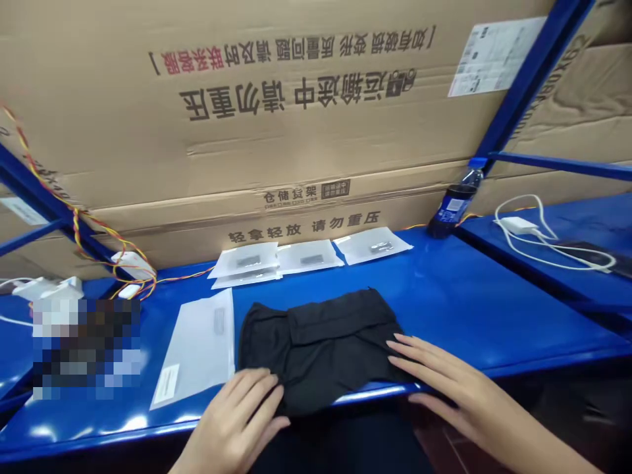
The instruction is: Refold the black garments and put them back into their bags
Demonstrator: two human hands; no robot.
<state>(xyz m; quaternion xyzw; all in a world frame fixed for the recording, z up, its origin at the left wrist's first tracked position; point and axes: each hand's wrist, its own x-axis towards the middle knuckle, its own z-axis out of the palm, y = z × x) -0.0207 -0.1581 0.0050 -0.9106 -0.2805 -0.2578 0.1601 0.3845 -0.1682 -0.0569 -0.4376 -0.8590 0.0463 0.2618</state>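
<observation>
Down at the near edge of the glossy blue metal shelf top (469, 303), left hand (237, 421) flat and open, fingers spread over the lower left corner of the folded black fabric garment (320, 345); right hand (444, 382) likewise open, palm down, fingertips pressed on the garment's right side, gripping nothing. Well apart from each other, one at each lower corner of the cloth. Garment itself lying flat in the middle of the shelf, its front hem reaching the shelf lip. Just to its left, touching or nearly so, a flat translucent white plastic mailing bag (200, 345) with a small label at its near corner. Farther back, in a row against the cardboard, three small clear plastic pouches (309, 255) with dark contents. Behind them, large brown corrugated cardboard boxes (296, 131) printed with black and red characters. Off to the right rear, a dark plastic soda bottle with a blue label (454, 204), leaning by the blue upright; beyond it a white charger with looped white cable (533, 234). At left, twisted red and yellow wires (89, 230) running down to a white plug.
</observation>
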